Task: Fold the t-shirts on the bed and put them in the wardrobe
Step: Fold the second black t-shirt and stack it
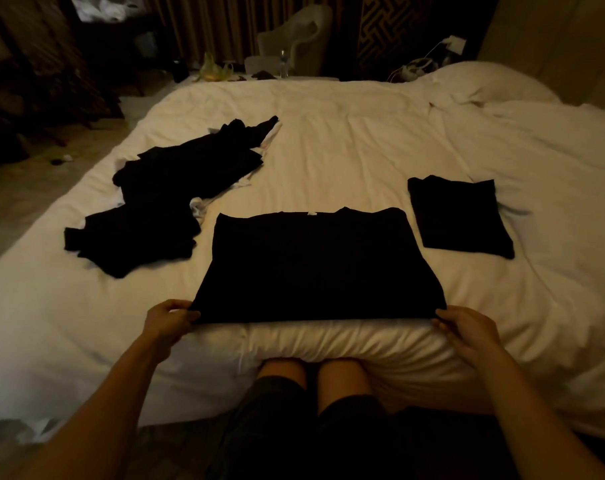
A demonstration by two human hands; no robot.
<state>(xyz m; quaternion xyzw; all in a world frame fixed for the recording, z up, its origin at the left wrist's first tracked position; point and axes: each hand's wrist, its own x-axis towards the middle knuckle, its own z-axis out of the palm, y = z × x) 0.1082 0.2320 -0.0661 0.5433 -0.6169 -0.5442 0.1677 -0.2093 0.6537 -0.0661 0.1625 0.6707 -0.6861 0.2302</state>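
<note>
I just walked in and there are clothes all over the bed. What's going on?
A person is folding t-shirts on the bed. The left hand and right hand each pinch a near corner of a black t-shirt lying flat in the middle. One folded t-shirt sits apart to its right. A heap of dark and white clothes waits on the left, not yet folded.

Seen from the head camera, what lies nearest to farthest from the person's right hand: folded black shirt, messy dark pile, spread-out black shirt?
1. Spread-out black shirt, its near corner in the right hand.
2. Folded black shirt, beyond it on the right.
3. Messy dark pile, across on the left.
</note>
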